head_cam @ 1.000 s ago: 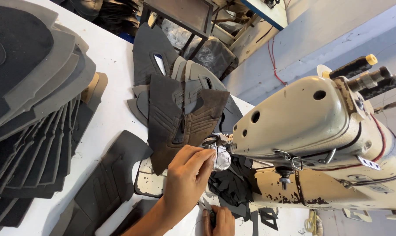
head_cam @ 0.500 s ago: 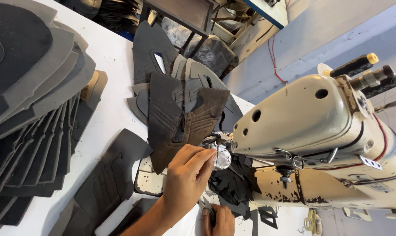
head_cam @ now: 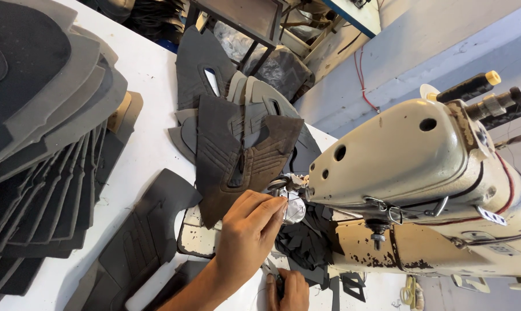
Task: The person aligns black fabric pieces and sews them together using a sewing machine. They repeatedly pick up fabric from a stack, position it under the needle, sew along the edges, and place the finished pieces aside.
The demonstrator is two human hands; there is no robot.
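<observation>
Cream-painted metal, chipped and rust-speckled, makes up the sewing machine (head_cam: pixel 421 184), rounded at the head with a few drilled holes. Just left of its needle end lies a dark brown leather piece (head_cam: pixel 237 161), matte, stitched in ridged lines, cut with angular flaps. Further left of the machine, flat grey and black cut pieces (head_cam: pixel 42 132) fan out in a thick stack on the white bench (head_cam: pixel 148 98). The left hand (head_cam: pixel 249 230) comes up from below, wrist bent, fingers bunched together and pinching at a small shiny part (head_cam: pixel 295 208) right at the needle end, touching the leather's lower edge. The right hand (head_cam: pixel 288 291) sits below the machine's head, curled closed, seemingly around small snips; can't quite tell.
</observation>
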